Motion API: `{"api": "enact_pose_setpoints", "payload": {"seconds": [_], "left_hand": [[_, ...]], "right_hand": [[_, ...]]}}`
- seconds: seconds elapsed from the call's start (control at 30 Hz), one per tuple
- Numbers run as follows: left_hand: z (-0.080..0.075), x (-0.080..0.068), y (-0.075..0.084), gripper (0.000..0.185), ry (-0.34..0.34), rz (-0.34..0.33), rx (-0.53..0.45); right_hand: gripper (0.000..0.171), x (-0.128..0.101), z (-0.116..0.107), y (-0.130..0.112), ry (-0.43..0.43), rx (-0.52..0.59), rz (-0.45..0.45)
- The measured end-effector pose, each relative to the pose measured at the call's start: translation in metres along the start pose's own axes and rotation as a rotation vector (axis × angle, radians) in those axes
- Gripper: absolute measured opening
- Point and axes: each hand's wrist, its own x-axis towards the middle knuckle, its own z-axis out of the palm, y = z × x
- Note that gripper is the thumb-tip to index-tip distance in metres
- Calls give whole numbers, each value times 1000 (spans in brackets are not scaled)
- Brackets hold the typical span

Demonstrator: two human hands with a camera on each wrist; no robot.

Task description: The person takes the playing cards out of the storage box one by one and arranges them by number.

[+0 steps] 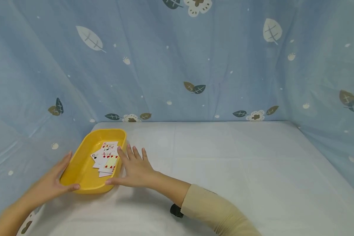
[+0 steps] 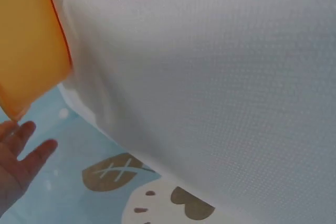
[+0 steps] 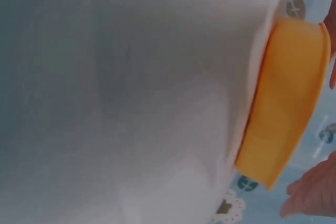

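A yellow plastic tray (image 1: 89, 183) sits on the left part of the white-covered table, with several playing cards (image 1: 107, 160) fanned in a loose overlapping pile inside it. My left hand (image 1: 51, 182) is at the tray's left near corner, fingers along the outer side and thumb by the near rim. At the right side, my right hand (image 1: 137, 170) spreads its fingers wide beside the rim; whether it touches cannot be told. The right wrist view shows the tray's outer wall (image 3: 286, 98) with fingers of the right hand (image 3: 315, 190) apart from it.
A blue curtain (image 1: 177, 65) with leaf and flower prints encloses the back and sides. A small black object (image 1: 176, 210) lies under the right forearm. The white tablecloth (image 1: 239, 164) extends to the right.
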Motion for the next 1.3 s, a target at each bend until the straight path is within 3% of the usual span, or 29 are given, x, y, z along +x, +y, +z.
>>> {"api": "enact_pose_setpoints", "payload": {"seconds": [0.13, 0.33, 0.5, 0.6, 0.8, 1.0, 1.3], "left_hand": [[-2, 0, -9, 105, -34, -13, -69], [-4, 0, -27, 101, -72, 58, -120], [-11, 5, -32, 95, -138, -18, -134], [-14, 9, -35, 87, -191, -52, -218], [-15, 13, -45, 82, -273, -38, -461], [-13, 10, -51, 82, -330, -32, -628], [-11, 9, -47, 81, -364, -58, -684]], "right_hand": [[101, 5, 8, -5, -14, 113, 40], [99, 11, 17, -11, -29, 187, 73], [97, 16, 18, -15, -52, 286, 64], [96, 17, 19, -16, -50, 337, 64], [98, 19, 26, -10, -39, 528, 62], [102, 25, 32, -4, -30, 694, 54], [105, 22, 31, -3, -37, 756, 172]]}}
